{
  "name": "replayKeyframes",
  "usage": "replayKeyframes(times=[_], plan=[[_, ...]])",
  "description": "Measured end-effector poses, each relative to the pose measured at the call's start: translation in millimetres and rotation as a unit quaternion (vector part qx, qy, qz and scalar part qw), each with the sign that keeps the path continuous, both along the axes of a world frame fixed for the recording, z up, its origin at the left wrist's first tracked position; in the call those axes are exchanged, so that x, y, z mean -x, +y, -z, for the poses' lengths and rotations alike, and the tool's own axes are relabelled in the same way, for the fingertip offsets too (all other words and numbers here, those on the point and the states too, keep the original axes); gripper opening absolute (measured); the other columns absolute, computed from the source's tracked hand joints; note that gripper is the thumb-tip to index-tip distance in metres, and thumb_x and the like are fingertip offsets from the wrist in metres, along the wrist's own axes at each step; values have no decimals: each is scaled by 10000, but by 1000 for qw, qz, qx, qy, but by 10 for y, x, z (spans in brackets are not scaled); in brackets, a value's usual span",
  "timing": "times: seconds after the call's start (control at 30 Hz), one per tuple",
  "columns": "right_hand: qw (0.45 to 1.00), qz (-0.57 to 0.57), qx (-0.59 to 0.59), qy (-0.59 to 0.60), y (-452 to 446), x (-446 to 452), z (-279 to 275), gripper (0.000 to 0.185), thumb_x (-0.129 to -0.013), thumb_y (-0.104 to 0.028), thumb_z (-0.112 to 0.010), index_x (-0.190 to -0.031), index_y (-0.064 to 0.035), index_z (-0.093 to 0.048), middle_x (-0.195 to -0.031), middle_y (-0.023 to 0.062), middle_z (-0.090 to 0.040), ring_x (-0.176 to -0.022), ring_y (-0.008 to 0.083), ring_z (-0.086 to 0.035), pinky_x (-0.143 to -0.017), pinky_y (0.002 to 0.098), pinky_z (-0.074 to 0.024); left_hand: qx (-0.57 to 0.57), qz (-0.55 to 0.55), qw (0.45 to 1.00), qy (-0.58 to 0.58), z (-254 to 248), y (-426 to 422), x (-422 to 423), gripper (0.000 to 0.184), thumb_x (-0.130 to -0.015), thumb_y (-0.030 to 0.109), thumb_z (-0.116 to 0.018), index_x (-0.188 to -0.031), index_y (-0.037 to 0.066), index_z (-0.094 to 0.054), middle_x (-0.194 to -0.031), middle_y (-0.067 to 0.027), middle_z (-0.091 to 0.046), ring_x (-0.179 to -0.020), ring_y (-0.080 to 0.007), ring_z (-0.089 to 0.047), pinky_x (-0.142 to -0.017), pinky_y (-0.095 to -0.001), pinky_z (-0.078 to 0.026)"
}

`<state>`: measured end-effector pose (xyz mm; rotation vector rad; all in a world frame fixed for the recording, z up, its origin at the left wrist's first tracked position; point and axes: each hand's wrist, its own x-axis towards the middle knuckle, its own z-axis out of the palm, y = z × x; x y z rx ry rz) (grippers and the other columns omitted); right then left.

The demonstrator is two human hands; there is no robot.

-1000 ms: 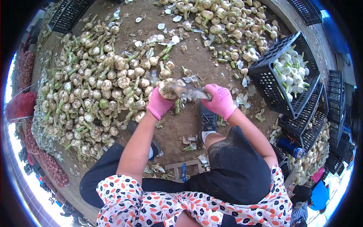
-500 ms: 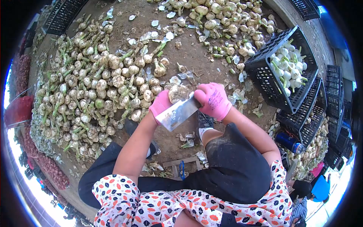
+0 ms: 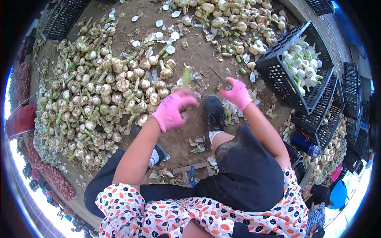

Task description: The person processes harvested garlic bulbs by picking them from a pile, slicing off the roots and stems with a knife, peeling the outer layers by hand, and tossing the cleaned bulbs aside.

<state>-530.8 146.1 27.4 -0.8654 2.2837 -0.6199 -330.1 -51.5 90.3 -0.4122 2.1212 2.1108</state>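
At the far left, a black plastic crate is standing on the ground, and nearer, at the left edge, a red container is showing beside a strip of reddish bulbs. A broad heap of soil-stained garlic bulbs, many with green stems, is covering the left side of the ground. Just right of it, the left hand, in a pink glove, is curling its fingers inward; a pale patch is showing by the thumb — whether it is a bulb, I cannot tell. A blurred green stem piece is showing just beyond those fingers. Farther right, the right hand, also gloved in pink, is gripping a knife by its handle, the blade appearing as a thin line pointing far and left. Beyond the hands, a second garlic heap is lying at the far side. To the right, a tilted black crate is holding whiter garlic bulbs; nearer, a blue can is lying beside other black crates.
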Motion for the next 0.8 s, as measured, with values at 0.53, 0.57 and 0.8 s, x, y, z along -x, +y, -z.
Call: replayKeyframes(times=[0.53, 0.57, 0.8], plan=[[992, 83, -50, -76, 166, -206, 331, 344, -737, -301, -672, -939, -24, -639, -924, 216, -661, -908, 347, -637, -784, 416, -487, 80, -275, 952, 107, -660, -1027, 619, 632, -738, -79, -638, -1311, 140, -484, -1148, -112, -592, -906, -152, -606, -723, -259, -566], [994, 88, -21, -58, 190, -220, 294, 334, -739, -298, -669, -924, -22, -638, -878, 213, -660, -871, 348, -642, -753, 413, -489, 249, -231, 939, 49, -558, -1383, 618, 626, -767, -64, -613, -1335, 156, -470, -1232, -109, -547, -1050, -219, -561, -829, -308, -546], [995, 65, 25, -70, 243, -306, 452, 322, -747, -278, -673, -900, 1, -626, -730, 181, -658, -679, 301, -667, -663, 379, -504, 741, 59, 630, -226, 713, -2318, -353, 625, -744, -88, -542, -1269, 250, -550, -1376, -105, -456, -1209, -305, -512, -1095, -432, -334]])
